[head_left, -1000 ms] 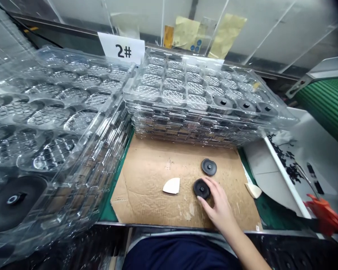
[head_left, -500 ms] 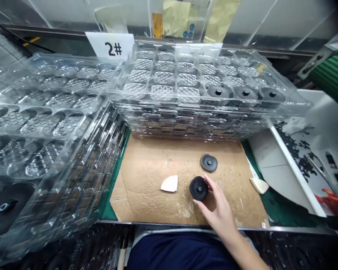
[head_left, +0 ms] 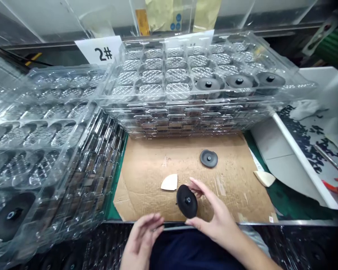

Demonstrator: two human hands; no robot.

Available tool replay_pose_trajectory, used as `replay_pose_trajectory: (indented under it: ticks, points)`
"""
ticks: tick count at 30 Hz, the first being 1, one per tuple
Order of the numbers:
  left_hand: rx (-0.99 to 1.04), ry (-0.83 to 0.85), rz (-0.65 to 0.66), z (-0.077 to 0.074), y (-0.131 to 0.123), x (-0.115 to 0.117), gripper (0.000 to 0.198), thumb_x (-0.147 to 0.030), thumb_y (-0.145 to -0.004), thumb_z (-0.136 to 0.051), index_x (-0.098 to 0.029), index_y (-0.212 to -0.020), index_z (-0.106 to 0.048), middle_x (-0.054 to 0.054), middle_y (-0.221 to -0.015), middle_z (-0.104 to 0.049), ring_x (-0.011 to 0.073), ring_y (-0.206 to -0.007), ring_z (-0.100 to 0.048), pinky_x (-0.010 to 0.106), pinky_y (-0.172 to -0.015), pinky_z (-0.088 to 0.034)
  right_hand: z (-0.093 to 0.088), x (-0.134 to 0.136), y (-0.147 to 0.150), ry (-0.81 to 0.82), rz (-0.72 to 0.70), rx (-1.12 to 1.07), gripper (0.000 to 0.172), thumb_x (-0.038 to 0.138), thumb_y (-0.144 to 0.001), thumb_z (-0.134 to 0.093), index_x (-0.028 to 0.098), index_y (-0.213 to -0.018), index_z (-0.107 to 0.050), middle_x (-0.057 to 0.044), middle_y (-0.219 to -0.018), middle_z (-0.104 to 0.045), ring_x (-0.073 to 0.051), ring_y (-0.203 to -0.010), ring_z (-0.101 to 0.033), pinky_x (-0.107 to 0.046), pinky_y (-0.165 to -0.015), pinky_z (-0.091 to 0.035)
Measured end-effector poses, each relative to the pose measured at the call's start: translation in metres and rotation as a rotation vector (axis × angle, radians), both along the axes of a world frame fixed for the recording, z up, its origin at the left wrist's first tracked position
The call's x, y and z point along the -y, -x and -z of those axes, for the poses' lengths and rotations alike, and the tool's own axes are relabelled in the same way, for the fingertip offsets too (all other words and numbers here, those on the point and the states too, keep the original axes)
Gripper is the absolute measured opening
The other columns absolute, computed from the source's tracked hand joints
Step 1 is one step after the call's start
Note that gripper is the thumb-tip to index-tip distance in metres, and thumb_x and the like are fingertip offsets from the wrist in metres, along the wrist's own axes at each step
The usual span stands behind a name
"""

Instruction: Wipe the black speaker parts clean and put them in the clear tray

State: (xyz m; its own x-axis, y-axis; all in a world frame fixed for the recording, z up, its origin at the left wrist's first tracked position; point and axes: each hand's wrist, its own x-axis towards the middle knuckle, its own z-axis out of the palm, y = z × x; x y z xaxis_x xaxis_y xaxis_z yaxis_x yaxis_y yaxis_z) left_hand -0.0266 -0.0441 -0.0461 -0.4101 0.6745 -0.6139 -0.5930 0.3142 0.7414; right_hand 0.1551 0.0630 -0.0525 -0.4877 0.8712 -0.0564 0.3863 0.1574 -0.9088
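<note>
A black round disc with a small metal-ringed hub (head_left: 187, 200) is held tilted in my right hand (head_left: 214, 213), thumb at its lower edge and fingers behind its upper edge. My left hand (head_left: 145, 236) is at the near edge of the cardboard, left of the disc and apart from it, fingers loosely curled with a gap to the thumb and nothing visible in them. A second black disc (head_left: 208, 158) lies on the cardboard sheet (head_left: 146, 161) farther back. A cream wedge-shaped piece (head_left: 169, 182) rests just left of the held disc.
A stack of clear plastic trays (head_left: 174, 108) stands behind the cardboard, with several black discs in its front row. More clear trays (head_left: 81, 150) are stacked on the left. At right are another cream wedge (head_left: 264, 178) and a white bin (head_left: 304, 161) with black scraps.
My right hand has lifted and tilted the black disc, bringing it nearer and to the left. My left hand has come into view from below. The view has shifted slightly.
</note>
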Motion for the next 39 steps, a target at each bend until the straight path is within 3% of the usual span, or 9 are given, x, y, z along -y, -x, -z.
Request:
replay_pose_trajectory:
  ticks: [3, 10, 15, 20, 23, 27, 30, 35, 39]
  points:
    - [0.237, -0.161, 0.136, -0.006, -0.019, -0.036, 0.073, -0.046, -0.051, -0.080, -0.031, -0.118, -0.055, 0.010, -0.122, -0.059, 0.0297, -0.106, -0.058, 0.035, -0.084, -0.050, -0.011, 0.001, 0.010, -0.065, -0.101, -0.053, 0.081, 0.035, -0.071, -0.073, 0.030, -0.136, -0.026, -0.007, -0.125, -0.050, -0.023, -0.114, -0.048, -0.038, -0.096, -0.042]
    - [0.327, -0.119, 0.201, -0.018, -0.008, -0.043, 0.067, -0.041, -0.053, -0.080, -0.026, -0.114, -0.059, 0.010, -0.125, -0.057, 0.0293, -0.103, -0.059, 0.033, -0.082, -0.052, -0.021, -0.008, 0.024, -0.321, -0.261, 0.011, 0.081, 0.060, -0.074, -0.060, 0.022, -0.137, -0.026, -0.010, -0.128, -0.047, -0.027, -0.121, -0.038, -0.043, -0.101, -0.033]
    - [0.458, -0.195, 0.067, -0.015, 0.013, -0.036, 0.052, -0.039, -0.066, -0.072, -0.026, -0.114, -0.060, 0.010, -0.122, -0.060, 0.0293, -0.108, -0.058, 0.035, -0.093, -0.046, 0.010, -0.020, 0.029, -0.442, -0.099, 0.291, 0.045, 0.042, -0.092, -0.041, 0.027, -0.134, -0.037, -0.010, -0.128, -0.045, -0.028, -0.111, -0.044, -0.048, -0.091, -0.040]
    - [0.568, -0.260, -0.053, -0.002, 0.024, -0.028, 0.044, -0.034, -0.073, -0.066, -0.024, -0.115, -0.061, 0.012, -0.125, -0.058, 0.0315, -0.116, -0.050, 0.035, -0.098, -0.042, 0.052, -0.026, 0.041, -0.451, -0.158, 0.395, 0.041, 0.030, -0.087, -0.051, 0.018, -0.126, -0.049, -0.016, -0.124, -0.049, -0.031, -0.103, -0.049, -0.050, -0.085, -0.045]
    - [0.616, -0.284, -0.098, 0.003, 0.027, -0.022, 0.041, -0.033, -0.072, -0.066, -0.026, -0.113, -0.062, 0.010, -0.123, -0.060, 0.0316, -0.118, -0.049, 0.034, -0.097, -0.044, 0.059, -0.038, 0.051, -0.450, -0.168, 0.383, 0.032, 0.025, -0.091, -0.042, 0.013, -0.117, -0.055, -0.018, -0.118, -0.053, -0.030, -0.103, -0.050, -0.048, -0.085, -0.046]
    - [0.629, -0.326, -0.115, 0.001, 0.031, -0.019, 0.038, -0.029, -0.076, -0.064, -0.029, -0.114, -0.062, 0.009, -0.119, -0.063, 0.0302, -0.117, -0.050, 0.037, -0.098, -0.043, 0.047, -0.050, 0.067, -0.409, -0.168, 0.318, 0.028, 0.025, -0.093, -0.037, 0.016, -0.110, -0.058, -0.012, -0.099, -0.061, -0.024, -0.090, -0.057, -0.040, -0.077, -0.050]
    - [0.621, -0.341, -0.115, -0.002, 0.032, -0.019, 0.037, -0.027, -0.078, -0.062, -0.032, -0.115, -0.060, 0.007, -0.118, -0.063, 0.0297, -0.117, -0.051, 0.038, -0.097, -0.045, 0.037, -0.035, 0.073, -0.384, -0.192, 0.234, 0.032, 0.025, -0.093, -0.039, 0.019, -0.123, -0.049, -0.008, -0.101, -0.062, -0.020, -0.090, -0.058, -0.034, -0.078, -0.050]
    - [0.538, -0.296, -0.100, -0.006, 0.034, -0.021, 0.041, -0.025, -0.078, -0.063, -0.028, -0.119, -0.058, 0.009, -0.124, -0.059, 0.0285, -0.120, -0.048, 0.037, -0.098, -0.044, 0.026, -0.007, 0.063, -0.318, -0.281, 0.157, 0.024, 0.020, -0.089, -0.044, 0.023, -0.107, -0.060, -0.002, -0.075, -0.064, -0.017, -0.069, -0.060, -0.029, -0.064, -0.050]
    - [0.444, -0.270, -0.028, -0.009, 0.028, -0.026, 0.049, -0.024, -0.074, -0.067, -0.025, -0.122, -0.055, 0.011, -0.127, -0.056, 0.0291, -0.120, -0.047, 0.036, -0.097, -0.044, -0.018, -0.015, 0.064, -0.279, -0.155, 0.109, 0.027, 0.022, -0.090, -0.043, 0.024, -0.114, -0.055, -0.004, -0.093, -0.065, -0.016, -0.075, -0.061, -0.028, -0.065, -0.051]
